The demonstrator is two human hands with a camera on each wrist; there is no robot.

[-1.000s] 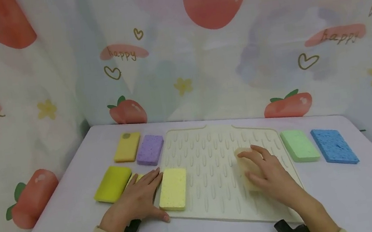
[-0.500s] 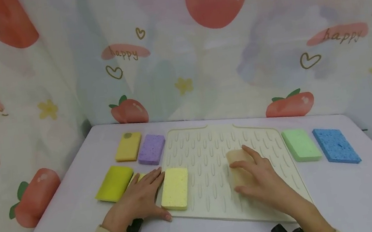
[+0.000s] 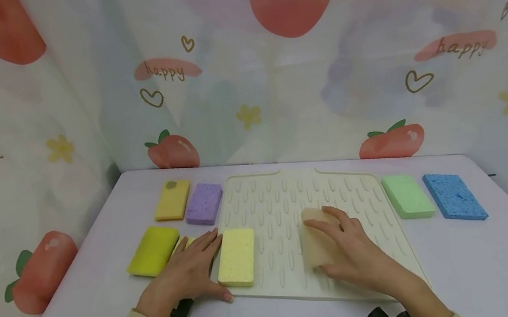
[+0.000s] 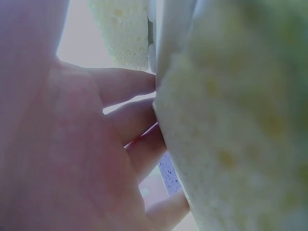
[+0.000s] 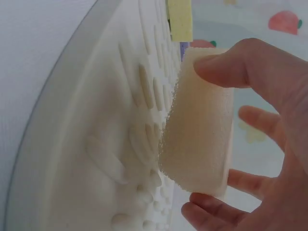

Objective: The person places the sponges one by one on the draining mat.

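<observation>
My right hand [image 3: 350, 247] holds a beige sponge [image 3: 316, 238] on a cream drying mat [image 3: 283, 197] with raised ridges. In the right wrist view its thumb lies on one end of the beige sponge [image 5: 204, 130] and the fingertips reach the other end. Spread out, my left hand [image 3: 187, 271] rests at the mat's left edge, fingers fairly straight. Beside it a pale yellow sponge [image 3: 236, 257] sits on the mat. This pale yellow sponge [image 4: 236, 134] looms large and blurred in the left wrist view. Another yellow sponge [image 3: 190, 241] is mostly hidden behind the left hand.
Left of the mat lie a bright yellow sponge [image 3: 152, 250], a tan-yellow sponge [image 3: 173, 200] and a purple sponge [image 3: 204, 203]. To its right are a green sponge [image 3: 407, 196] and a blue sponge [image 3: 454, 196]. A patterned cloth [image 3: 275, 97] hangs behind the white table [image 3: 485, 267].
My right hand has slid leftward across the mat with the beige sponge, toward the pale yellow one. The left hand has stayed in place.
</observation>
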